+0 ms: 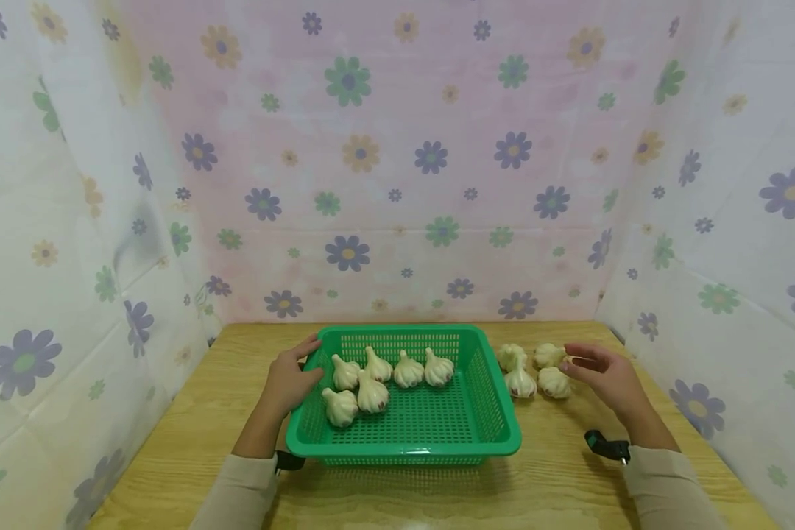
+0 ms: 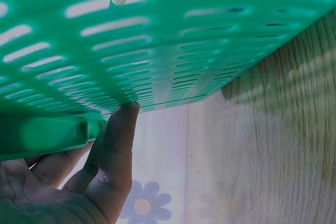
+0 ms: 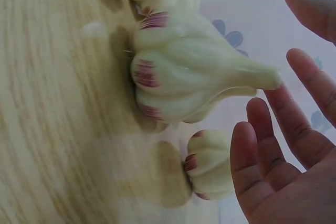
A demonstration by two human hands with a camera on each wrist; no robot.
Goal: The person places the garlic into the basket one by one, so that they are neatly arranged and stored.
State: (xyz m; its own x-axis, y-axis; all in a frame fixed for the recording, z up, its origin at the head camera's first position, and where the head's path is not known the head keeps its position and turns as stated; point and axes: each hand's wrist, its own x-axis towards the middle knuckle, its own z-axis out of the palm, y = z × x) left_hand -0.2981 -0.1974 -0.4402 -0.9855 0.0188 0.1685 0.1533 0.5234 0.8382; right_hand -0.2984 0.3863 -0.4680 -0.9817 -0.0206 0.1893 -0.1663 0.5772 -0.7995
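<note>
My left hand [image 1: 290, 379] grips the left rim of a green plastic basket [image 1: 404, 449], thumb over the edge. In the left wrist view, its fingers [image 2: 118, 150] lie along the slotted outer wall. Several garlic bulbs [image 1: 373, 396] sit inside the basket, toward its left and back. To the basket's right, several more garlic bulbs [image 1: 520, 383] stand on the table in a cluster. Beside them my right hand [image 1: 603, 375] hovers with spread, slightly bent fingers and holds nothing. In the right wrist view, its fingertips are right at the stem of a garlic bulb [image 3: 178, 72].
Everything stands on a wood-grain table [image 1: 199, 434]. Flower-printed cloth [image 1: 397, 184] hangs behind it and along both sides. A black strap [image 1: 606, 445] is at the right wrist, and another dark strap [image 1: 289, 461] shows at the left wrist.
</note>
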